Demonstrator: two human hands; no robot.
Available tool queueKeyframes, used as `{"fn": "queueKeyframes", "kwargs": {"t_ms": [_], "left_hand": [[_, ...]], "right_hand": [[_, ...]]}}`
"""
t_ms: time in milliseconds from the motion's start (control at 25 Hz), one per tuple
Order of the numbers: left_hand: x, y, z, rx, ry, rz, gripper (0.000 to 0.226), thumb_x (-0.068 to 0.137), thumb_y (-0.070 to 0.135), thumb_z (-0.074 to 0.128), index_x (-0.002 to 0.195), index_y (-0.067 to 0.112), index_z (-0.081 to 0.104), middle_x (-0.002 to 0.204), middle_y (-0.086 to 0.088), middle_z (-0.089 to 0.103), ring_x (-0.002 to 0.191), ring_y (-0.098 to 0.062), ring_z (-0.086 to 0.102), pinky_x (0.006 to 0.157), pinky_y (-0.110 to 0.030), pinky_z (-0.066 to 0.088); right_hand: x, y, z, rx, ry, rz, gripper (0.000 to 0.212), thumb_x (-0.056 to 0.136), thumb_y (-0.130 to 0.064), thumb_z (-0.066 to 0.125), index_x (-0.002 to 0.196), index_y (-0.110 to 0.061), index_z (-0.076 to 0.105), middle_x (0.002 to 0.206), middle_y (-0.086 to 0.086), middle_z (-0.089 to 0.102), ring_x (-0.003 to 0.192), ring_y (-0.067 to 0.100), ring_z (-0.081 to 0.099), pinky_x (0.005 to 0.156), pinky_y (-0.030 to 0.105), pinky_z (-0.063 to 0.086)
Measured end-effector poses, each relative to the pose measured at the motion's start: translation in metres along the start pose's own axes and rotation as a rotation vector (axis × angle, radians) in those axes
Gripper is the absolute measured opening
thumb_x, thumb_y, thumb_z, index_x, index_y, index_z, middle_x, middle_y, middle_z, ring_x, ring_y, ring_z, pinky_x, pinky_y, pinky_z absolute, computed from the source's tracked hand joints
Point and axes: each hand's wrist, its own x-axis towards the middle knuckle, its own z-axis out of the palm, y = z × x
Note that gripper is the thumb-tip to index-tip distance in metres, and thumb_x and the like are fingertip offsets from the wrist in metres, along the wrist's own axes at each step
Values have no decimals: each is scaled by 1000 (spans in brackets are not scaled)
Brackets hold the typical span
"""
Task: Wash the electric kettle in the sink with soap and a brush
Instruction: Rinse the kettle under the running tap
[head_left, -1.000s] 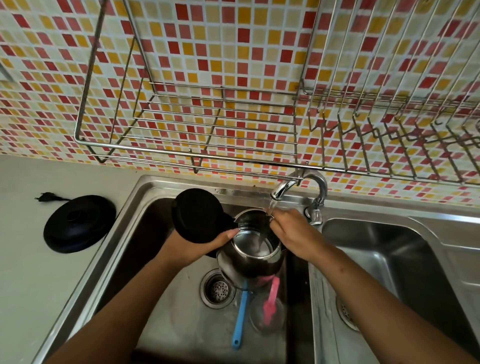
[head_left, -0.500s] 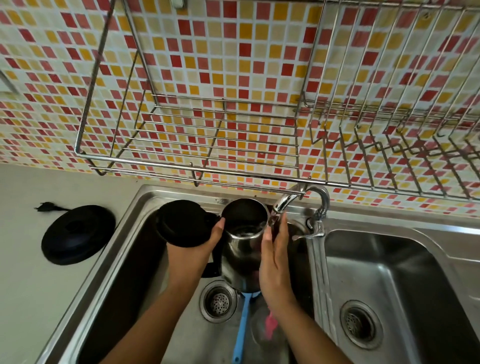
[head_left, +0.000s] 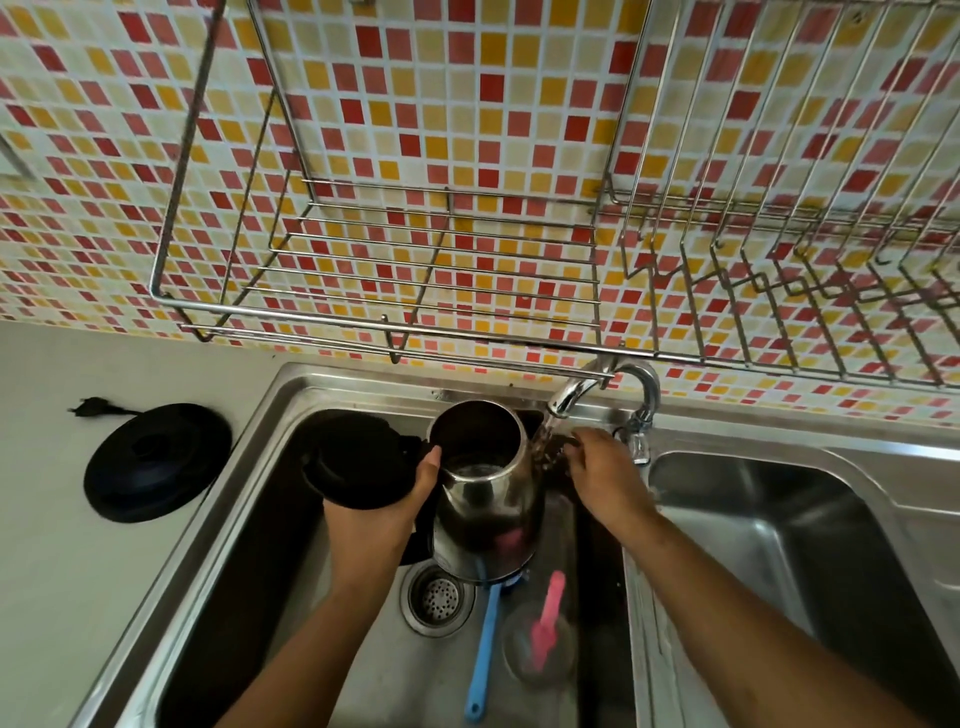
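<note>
Left hand (head_left: 379, 519) clamped on kettle (head_left: 485, 499) handle side, kettle upright, mouth left of tap (head_left: 576, 389) stream; right hand (head_left: 605, 475) fingers loose, empty, nearer the tap.

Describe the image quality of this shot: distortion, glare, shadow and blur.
Head view: wide-angle lens bows the wire rack and counter edge; glare streaks the steel sink and kettle; the left basin's near wall lies in deep shadow; tiles at the upper corners look soft, while both hands stay fairly sharp.

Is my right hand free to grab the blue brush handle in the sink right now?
Probably yes. The right hand is empty under the tap, and most of the blue brush handle lies uncovered below the kettle.
</note>
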Motion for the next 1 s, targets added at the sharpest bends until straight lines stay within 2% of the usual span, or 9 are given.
{"fn": "queueKeyframes", "kwargs": {"t_ms": [120,200,280,400,560,640,760,880,1000], "left_hand": [[-6,-3,2,3,-27,-24,35,69,31,84,98,20,69,91,5,73,86,0,69,77,-22,56],[-9,-5,1,-18,-52,-63,36,67,35,85,98,24,70,91,7,74,87,0,70,79,-35,60],[-13,-8,0,-26,-81,-85,38,65,37,86,98,26,70,92,7,75,90,-3,71,79,-42,61],[-19,-9,-5,-32,-114,-97,43,62,40,88,99,27,70,94,5,75,93,-9,72,77,-46,60],[-27,-5,-16,-29,-66,-97,68,48,57,87,106,28,67,100,5,73,98,-11,70,81,-46,60],[-31,-2,-26,-7,-49,-63,83,45,61,85,115,23,63,107,3,71,104,-11,67,89,-44,58],[-41,2,-43,8,-50,-49,101,44,61,87,130,19,54,120,1,66,115,-15,60,100,-40,50],[-54,4,-68,-9,-69,-60,103,48,43,87,139,16,46,124,2,62,121,-14,55,102,-31,45],[-68,-2,-87,-32,-101,-96,108,51,39,88,144,17,39,127,6,56,124,-12,48,106,-29,38]], "right_hand": [[1,26,-6,-464,-243,-89,32,92,-23,56,121,-11,56,124,11,58,116,28,53,90,34,48],[-5,35,-13,-263,-53,-117,13,90,-20,60,101,-12,59,100,8,64,91,22,60,71,30,47],[-7,46,-29,103,154,15,8,90,-16,64,86,-11,58,82,5,64,74,19,60,62,26,43],[-14,56,-42,451,143,190,5,90,-14,62,87,-10,63,96,7,67,85,20,62,80,33,50],[-57,11,-32,406,627,25,14,90,-11,57,97,0,62,103,13,58,84,-6,46,81,3,37],[-82,-28,-12,641,360,73,27,96,-20,53,115,-2,58,108,7,56,96,-10,50,83,13,38],[-102,-78,19,903,-240,396,79,81,-77,42,146,-33,30,141,-8,46,136,18,39,113,42,30],[-114,-80,44,919,-244,416,102,54,-100,33,143,-51,19,139,-14,48,140,24,37,118,57,13],[-138,-87,39,870,-235,398,62,54,-100,36,109,-73,41,136,-4,55,131,24,48,115,58,26]]}}
